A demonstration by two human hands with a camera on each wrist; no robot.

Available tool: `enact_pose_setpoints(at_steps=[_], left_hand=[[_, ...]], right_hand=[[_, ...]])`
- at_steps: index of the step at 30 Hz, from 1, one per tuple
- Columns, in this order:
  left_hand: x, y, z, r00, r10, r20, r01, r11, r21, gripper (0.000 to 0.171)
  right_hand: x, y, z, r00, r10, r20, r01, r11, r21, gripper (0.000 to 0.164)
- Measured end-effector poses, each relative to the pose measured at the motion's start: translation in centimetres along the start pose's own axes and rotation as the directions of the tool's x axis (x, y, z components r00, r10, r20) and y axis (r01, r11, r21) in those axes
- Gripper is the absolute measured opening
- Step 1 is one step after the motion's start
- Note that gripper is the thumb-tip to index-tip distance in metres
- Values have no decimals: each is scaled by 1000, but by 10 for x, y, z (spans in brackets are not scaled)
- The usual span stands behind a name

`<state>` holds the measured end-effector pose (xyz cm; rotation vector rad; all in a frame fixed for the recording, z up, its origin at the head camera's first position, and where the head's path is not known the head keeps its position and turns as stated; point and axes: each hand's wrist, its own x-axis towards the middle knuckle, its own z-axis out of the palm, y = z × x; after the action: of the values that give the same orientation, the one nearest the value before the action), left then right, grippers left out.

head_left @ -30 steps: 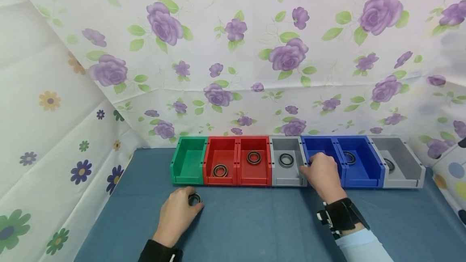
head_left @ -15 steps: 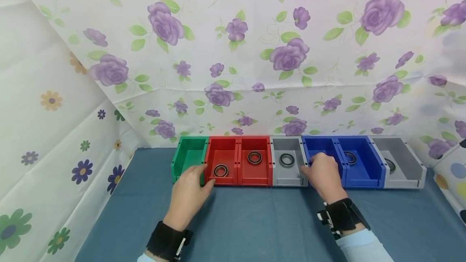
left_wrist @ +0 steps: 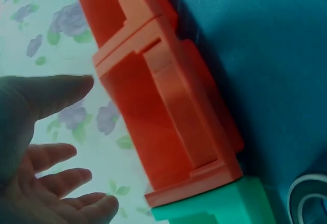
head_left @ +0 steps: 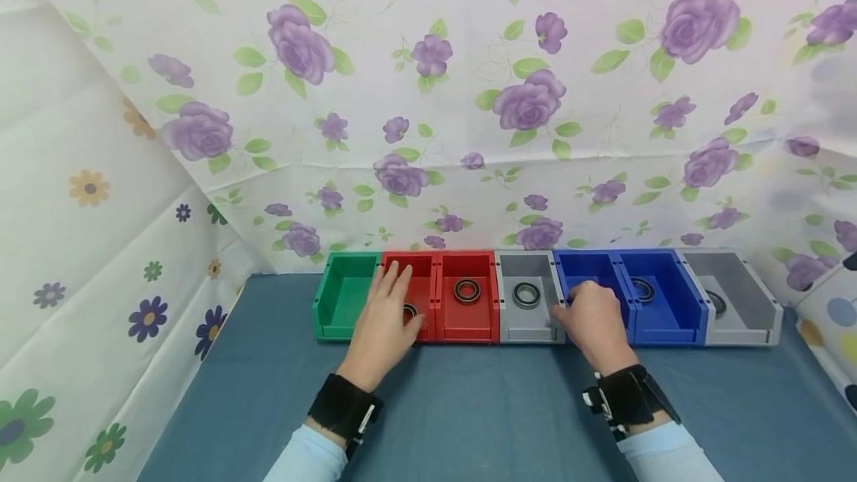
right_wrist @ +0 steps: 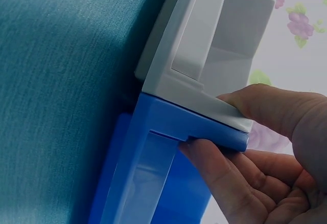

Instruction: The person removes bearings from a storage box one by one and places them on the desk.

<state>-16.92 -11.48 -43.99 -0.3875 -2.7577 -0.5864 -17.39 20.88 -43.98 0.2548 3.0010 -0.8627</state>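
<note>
My left hand (head_left: pixel 382 329) hovers with spread fingers over the left red bin (head_left: pixel 418 274), partly covering the ring bearing (head_left: pixel 411 309) inside. In the left wrist view, its fingers and thumb are apart and hold nothing. Another bearing (left_wrist: pixel 301 198) lies on the blue cloth beside the green bin (left_wrist: pixel 225 203); the left hand and wrist hide it in the head view. My right hand (head_left: pixel 592 326) pinches the adjoining walls of the middle grey bin (head_left: pixel 529 333) and the left blue bin (right_wrist: pixel 158 111). Its thumb is on the grey side, its fingers on the blue.
The bins stand in one row against the flowered backdrop (head_left: pixel 435 199). Bearings lie in the right red bin (head_left: pixel 466 331), the middle grey bin, the right blue bin (head_left: pixel 669 303) and the right grey bin (head_left: pixel 743 318). Blue cloth (head_left: pixel 482 415) covers the table in front.
The left hand, which held a bearing below the green bin, has let it go on the cloth and moved up and right to the left red bin, fingers spreading. The right hand stays put.
</note>
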Motion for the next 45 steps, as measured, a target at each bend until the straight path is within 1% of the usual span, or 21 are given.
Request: enact_pose_setpoints(at_steps=[5, 9, 14, 18, 23, 29, 31, 33, 36, 39, 45], left_hand=[[6, -2, 12, 996, -9, 92, 2, 997, 72, 80], [9, -3, 19, 992, -21, 126, 12, 997, 78, 76], [11, -1, 23, 984, -61, 168, 50, 997, 66, 71], [15, 2, 27, 972, -110, 207, 96, 993, 75, 68], [22, 3, 29, 958, -141, 249, 122, 989, 88, 62], [27, 3, 29, 924, -194, 330, 180, 981, 73, 58], [29, 3, 29, 919, -200, 339, 191, 980, 60, 54], [31, 3, 29, 917, -207, 341, 203, 978, 47, 47], [33, 2, 30, 912, -221, 345, 226, 974, 28, 28], [35, 2, 30, 907, -243, 345, 253, 967, 17, 13], [37, 3, 31, 908, -267, 324, 279, 960, 10, 15]], right_hand=[[0, 0, 1, 1000, -2, -4, 2, 1000, 0, 25], [1, -1, 0, 1000, -7, -18, 7, 1000, -2, 22], [2, -2, -1, 1000, -10, -26, 10, 1000, -5, 22], [2, -1, -1, 1000, -13, -29, 12, 1000, -12, 22], [2, -1, -1, 1000, -8, -27, 8, 1000, -11, 21], [1, 0, 1, 999, -16, -37, 16, 1000, -11, 21], [1, 0, 1, 999, -17, -39, 16, 1000, -13, 22], [1, 1, 2, 999, -15, -39, 14, 1000, -11, 21], [1, 1, 2, 999, -13, -35, 13, 1000, -6, 22], [0, 2, 2, 999, -20, -38, 19, 1000, -6, 29], [0, 2, 2, 999, -26, -37, 26, 1000, -2, 28]])
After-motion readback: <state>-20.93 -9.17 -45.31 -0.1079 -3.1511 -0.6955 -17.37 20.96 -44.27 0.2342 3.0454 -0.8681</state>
